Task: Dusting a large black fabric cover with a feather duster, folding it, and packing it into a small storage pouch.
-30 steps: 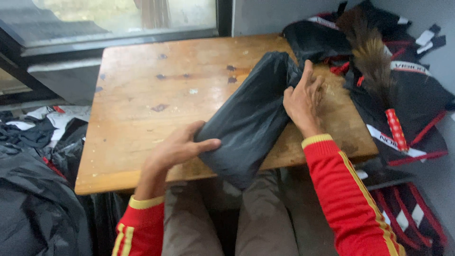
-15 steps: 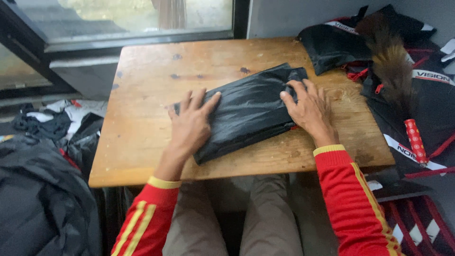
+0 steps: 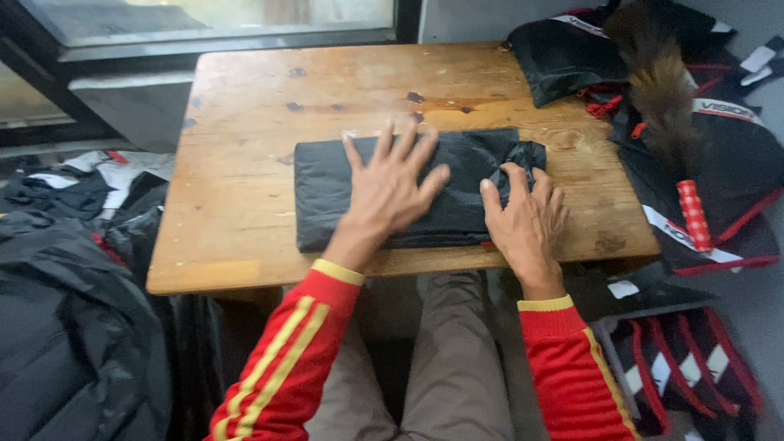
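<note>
The folded black garment (image 3: 408, 189) has been turned square to the wooden table's (image 3: 245, 147) front edge since the earlier frame. It is being pressed flat near that edge by the left hand (image 3: 390, 189), fingers spread, and the right hand (image 3: 525, 220), open-palmed, at its right end.

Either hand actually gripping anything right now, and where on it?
No grip. The left hand lies flat, fingers spread, on the middle of the folded black garment; the right hand presses its bunched right end against the wooden table.
</note>
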